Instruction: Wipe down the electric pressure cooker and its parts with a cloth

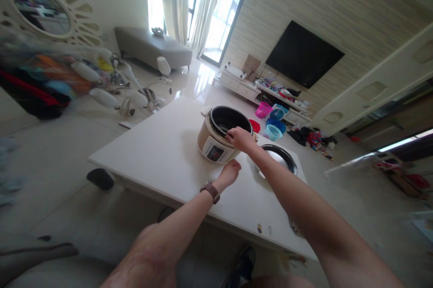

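Note:
An electric pressure cooker (pixel 204 138) stands uncovered on the white table (pixel 152 144), its control panel facing me. Inside its opening sits a dark inner pot (pixel 227 114). My right hand (pixel 239 139) reaches over the near rim, its fingers closed on the edge of the inner pot; the fingertips are partly hidden. Just in front of the cooker, low over the table, my left hand (pixel 230 172) is curled closed with nothing visible in it. A watch (pixel 210 191) is on that wrist. To the right lies the round cooker lid (pixel 287 158), partly covered by my right forearm.
Small items (pixel 259 228) lie near the table's front right edge. Beyond the table are coloured baskets (pixel 272 132), a TV cabinet (pixel 238 86) with clutter and a wall television (pixel 304 53). A grey bench (pixel 152 49) and a white-armed floor object (pixel 128 96) stand at the left.

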Action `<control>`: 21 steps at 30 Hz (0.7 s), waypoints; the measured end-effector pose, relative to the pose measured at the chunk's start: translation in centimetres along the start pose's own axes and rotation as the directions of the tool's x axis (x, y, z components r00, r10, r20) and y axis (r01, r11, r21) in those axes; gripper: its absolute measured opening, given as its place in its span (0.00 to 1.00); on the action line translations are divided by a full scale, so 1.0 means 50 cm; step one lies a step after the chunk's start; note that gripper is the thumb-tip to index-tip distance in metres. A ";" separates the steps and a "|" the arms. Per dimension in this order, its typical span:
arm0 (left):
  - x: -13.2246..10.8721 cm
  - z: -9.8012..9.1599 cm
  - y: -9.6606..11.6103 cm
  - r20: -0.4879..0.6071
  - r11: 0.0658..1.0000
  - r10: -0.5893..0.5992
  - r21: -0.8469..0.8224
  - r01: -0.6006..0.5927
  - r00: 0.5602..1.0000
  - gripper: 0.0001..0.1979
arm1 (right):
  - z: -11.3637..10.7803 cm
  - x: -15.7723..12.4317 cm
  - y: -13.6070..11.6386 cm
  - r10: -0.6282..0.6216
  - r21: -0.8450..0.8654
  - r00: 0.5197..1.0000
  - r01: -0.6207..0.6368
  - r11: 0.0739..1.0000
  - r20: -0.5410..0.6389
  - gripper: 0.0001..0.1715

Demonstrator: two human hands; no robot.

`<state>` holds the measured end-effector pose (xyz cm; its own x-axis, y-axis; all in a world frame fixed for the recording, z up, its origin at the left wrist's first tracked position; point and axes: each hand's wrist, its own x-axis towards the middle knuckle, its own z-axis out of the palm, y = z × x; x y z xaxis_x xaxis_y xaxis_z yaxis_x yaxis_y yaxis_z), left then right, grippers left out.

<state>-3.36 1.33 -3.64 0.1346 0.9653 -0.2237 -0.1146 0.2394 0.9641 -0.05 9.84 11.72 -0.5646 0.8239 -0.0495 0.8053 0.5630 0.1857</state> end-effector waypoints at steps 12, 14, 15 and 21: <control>0.002 -0.040 0.008 -0.036 1.000 -0.003 -0.003 0.003 0.999 0.04 | 0.012 -0.022 -0.042 0.239 -0.099 0.969 -0.245 0.965 -0.066 0.23; 0.004 -0.045 0.009 -0.045 1.000 -0.009 -0.007 0.009 0.999 0.04 | 0.010 -0.022 -0.042 0.236 -0.100 0.970 -0.241 0.965 -0.053 0.23; 0.004 -0.046 0.010 -0.050 1.000 -0.010 -0.010 0.010 0.999 0.04 | 0.008 -0.021 -0.041 0.224 -0.104 0.974 -0.227 0.968 -0.038 0.22; 0.017 -0.056 0.015 -0.131 0.999 0.021 -0.033 -0.025 0.991 0.06 | -0.010 -0.008 -0.037 0.166 -0.141 0.985 -0.157 0.977 0.048 0.19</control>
<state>-6.08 2.61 -3.49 0.0023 0.9755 -0.2202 -0.1502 0.2180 0.9643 -1.41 8.46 11.87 -0.4141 0.9079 -0.0650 0.8506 0.4114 0.3274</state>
